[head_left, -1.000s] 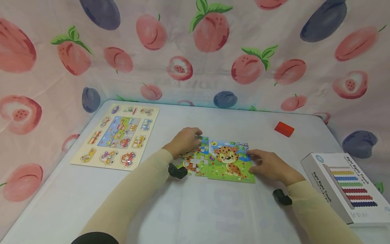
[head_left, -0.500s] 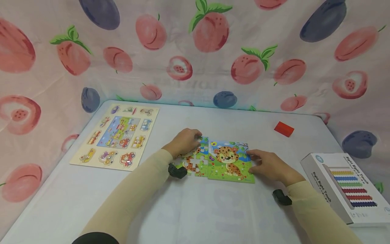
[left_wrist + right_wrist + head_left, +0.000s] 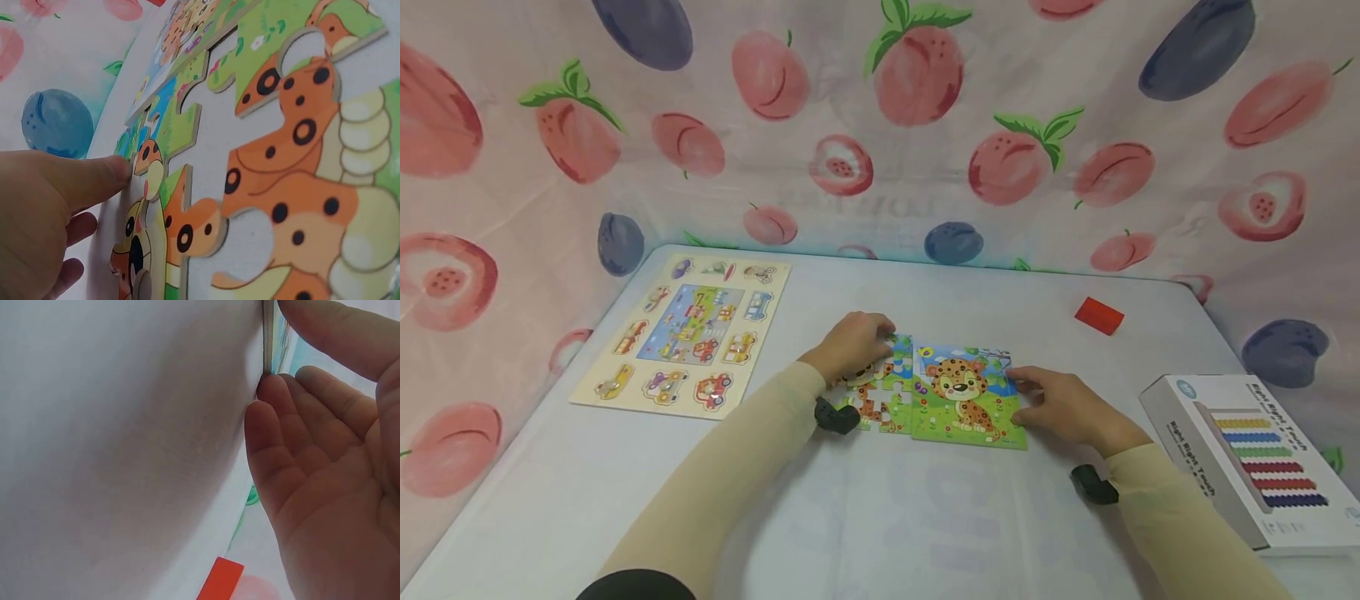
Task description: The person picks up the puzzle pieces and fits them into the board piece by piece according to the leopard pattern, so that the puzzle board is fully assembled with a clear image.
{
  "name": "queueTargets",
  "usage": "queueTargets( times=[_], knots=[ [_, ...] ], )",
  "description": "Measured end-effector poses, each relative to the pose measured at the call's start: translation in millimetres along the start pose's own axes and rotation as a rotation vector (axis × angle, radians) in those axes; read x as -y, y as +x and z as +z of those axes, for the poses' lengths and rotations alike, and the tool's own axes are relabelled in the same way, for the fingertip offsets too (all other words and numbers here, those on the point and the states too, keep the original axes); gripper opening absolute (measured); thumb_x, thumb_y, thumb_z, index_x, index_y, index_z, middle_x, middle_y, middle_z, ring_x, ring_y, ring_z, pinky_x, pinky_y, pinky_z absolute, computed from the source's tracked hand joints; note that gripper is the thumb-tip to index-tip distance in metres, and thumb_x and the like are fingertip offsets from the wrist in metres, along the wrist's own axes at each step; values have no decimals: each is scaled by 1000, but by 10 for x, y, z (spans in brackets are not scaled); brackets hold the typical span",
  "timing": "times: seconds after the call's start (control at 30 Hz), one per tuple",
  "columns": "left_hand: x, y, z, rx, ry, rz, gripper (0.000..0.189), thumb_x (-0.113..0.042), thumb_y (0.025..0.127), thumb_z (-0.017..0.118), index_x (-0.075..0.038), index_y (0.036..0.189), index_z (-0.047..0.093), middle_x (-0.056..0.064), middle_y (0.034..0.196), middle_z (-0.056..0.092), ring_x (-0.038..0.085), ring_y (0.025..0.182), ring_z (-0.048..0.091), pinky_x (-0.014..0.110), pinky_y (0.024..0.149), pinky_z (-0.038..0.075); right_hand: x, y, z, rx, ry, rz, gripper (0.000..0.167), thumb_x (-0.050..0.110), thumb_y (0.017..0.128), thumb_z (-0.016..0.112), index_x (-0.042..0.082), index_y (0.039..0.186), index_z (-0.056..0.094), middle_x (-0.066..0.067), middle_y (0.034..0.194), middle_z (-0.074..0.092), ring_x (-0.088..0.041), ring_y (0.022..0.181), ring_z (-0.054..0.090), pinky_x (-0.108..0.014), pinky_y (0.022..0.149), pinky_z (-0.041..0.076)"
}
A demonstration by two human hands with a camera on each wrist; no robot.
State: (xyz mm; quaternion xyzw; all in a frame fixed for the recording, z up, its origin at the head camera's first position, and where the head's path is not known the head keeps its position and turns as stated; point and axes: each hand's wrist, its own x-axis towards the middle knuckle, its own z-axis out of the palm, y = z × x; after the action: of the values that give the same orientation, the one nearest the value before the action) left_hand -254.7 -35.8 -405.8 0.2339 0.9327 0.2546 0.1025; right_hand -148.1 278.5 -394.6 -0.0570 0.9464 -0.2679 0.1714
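Thumb (image 3: 100,180) straight, left hand (image 3: 852,346) touches the puzzle pieces (image 3: 300,203); right hand (image 3: 1067,407), fingers (image 3: 269,434) loosely extended, touches the leopard picture (image 3: 968,398) beside them.

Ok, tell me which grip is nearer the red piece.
Right. The right grip is in front and left of the red piece; the left grip is much farther left.

We see puzzle pieces (image 3: 306,219) with smooth, glossy printed faces and matt, wood-like cut edges. To us the vehicle board (image 3: 638,379) looks like pale, smooth wood, the box (image 3: 1262,467) like printed card, the sleeves (image 3: 715,475) like matt cloth, the backdrop (image 3: 917,183) like creased fabric.
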Motion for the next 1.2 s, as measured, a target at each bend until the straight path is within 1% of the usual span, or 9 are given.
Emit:
queueTargets(
  times=[0.3, 0.47, 0.63, 0.73, 0.93, 1.07, 1.2],
  knots=[
    [12, 12, 27, -25, 18, -18, 40, -24, 94, 72, -8, 129, 65, 7, 126, 65, 25, 122, 54, 37, 105, 41, 10, -8, 0, 0, -7, 7, 70, 23, 86, 80, 4, 146, 49, -21, 136, 56, -42, 120, 53, -57, 97, 46],
    [22, 12, 31, -25, 15, -22, 40, -25, 94, 73, -7, 128, 65, 7, 125, 65, 24, 122, 54, 37, 105, 41, 17, -15, 2, -9, -9, 11, 69, 22, 86, 80, 4, 145, 49, -22, 134, 57, -41, 118, 54, -56, 96, 47],
    [29, 4, 26, -24, 33, -16, 38, -26, 94, 72, -8, 128, 66, 5, 124, 66, 23, 121, 55, 36, 105, 41, 17, -19, -3, -7, -28, 6, 68, 22, 86, 80, 3, 144, 50, -22, 133, 57, -40, 119, 54, -56, 97, 46],
    [29, 5, 20, -17, 47, -13, 38, -26, 95, 71, -9, 128, 66, 5, 125, 66, 23, 121, 55, 37, 105, 41, 13, -21, -19, 4, -51, -1, 68, 21, 86, 80, 3, 144, 50, -21, 134, 57, -40, 122, 52, -58, 99, 44],
    [29, 13, 1, 15, 64, 0, 39, -24, 95, 69, -8, 130, 65, 6, 128, 65, 26, 125, 54, 38, 107, 40, 5, -5, -39, 31, -69, 14, 71, 22, 85, 81, 5, 146, 49, -22, 137, 55, -43, 126, 47, -60, 100, 42],
    [34, 18, -19, 32, 67, 3, 39, -24, 95, 70, -8, 131, 65, 6, 128, 65, 26, 125, 54, 38, 107, 40, -5, 1, -40, 26, -72, 7, 70, 21, 85, 81, 5, 146, 49, -22, 136, 56, -42, 125, 48, -60, 99, 43],
    [49, 26, -22, 30, 86, 28, 39, -24, 95, 70, -7, 130, 65, 7, 126, 66, 26, 123, 55, 38, 106, 41, -14, -4, -41, 21, -73, -2, 69, 21, 85, 80, 5, 145, 50, -23, 135, 56, -42, 124, 49, -61, 99, 42]
  ],
)
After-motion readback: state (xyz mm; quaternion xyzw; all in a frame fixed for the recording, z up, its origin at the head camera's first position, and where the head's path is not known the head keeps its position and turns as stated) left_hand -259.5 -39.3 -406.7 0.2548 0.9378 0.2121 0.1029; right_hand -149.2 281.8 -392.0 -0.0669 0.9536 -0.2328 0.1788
